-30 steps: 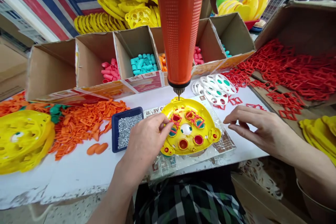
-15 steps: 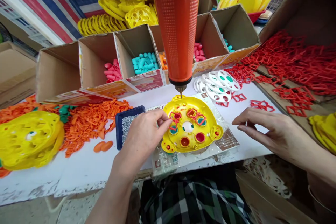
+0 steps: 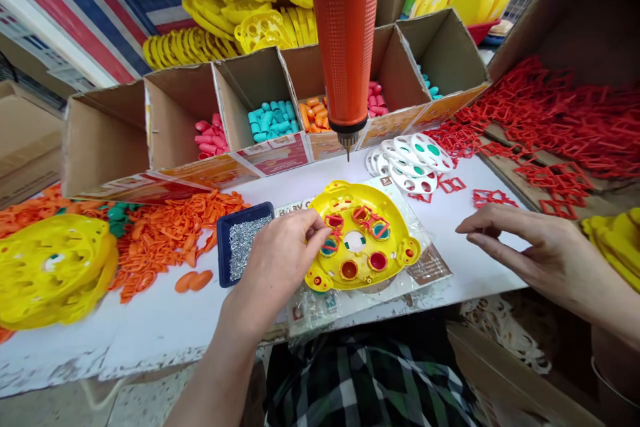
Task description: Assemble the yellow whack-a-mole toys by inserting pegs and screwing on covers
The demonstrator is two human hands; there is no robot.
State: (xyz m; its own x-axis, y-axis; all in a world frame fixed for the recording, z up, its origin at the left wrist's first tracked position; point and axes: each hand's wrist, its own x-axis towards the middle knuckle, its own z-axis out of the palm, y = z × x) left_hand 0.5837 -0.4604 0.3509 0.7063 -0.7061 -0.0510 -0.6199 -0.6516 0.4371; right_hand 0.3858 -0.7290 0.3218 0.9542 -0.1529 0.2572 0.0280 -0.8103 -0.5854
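- The left hand [image 3: 277,267] works at a red frame [image 3: 336,225] on a yellow toy base [image 3: 363,278]. Its fingers pinch together there, but I cannot tell if they hold something.
- The right hand [image 3: 543,250] is open and holds nothing.
- The base lies on a clear bag [image 3: 305,307] on the white surface [image 3: 440,240].
- An orange drill [image 3: 345,33] hangs near the base's top edge.
- A blue tray [image 3: 240,211] holds small silver screws [image 3: 243,247].
- 3 cardboard box cells hold pink caps [image 3: 210,137], teal caps [image 3: 273,121] and orange caps [image 3: 314,115].

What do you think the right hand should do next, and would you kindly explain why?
I'd suggest the right hand pick up the loose red plastic frame ahead of it. That hand is open and free, while the left hand works at the yellow plastic base, whose two lower round sockets seem to have no frame.
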